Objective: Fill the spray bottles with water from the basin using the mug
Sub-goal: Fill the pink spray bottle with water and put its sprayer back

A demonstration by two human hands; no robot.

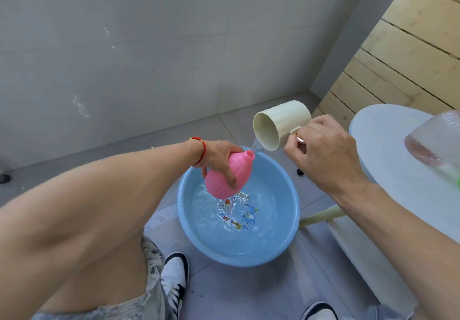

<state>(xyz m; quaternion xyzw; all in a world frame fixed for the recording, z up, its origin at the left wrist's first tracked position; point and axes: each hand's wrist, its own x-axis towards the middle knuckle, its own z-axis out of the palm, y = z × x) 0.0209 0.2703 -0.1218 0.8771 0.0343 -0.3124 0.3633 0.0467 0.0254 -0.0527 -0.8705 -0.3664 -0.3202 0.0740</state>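
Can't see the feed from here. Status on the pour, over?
Left hand grips pink bottle, tilted over blue basin. Right hand tips cream mug, water running into bottle neck. Nothing in the way.

Above the blue basin (286,225), the 6 o'clock half of the water lies open. At 12 o'clock the pink bottle (224,177) and tilted cream mug (278,128) crowd the rim. At 3 o'clock stands the white worktop (388,165) with a clear bottle (433,138). At 9 o'clock lies bare tiled floor (87,170).
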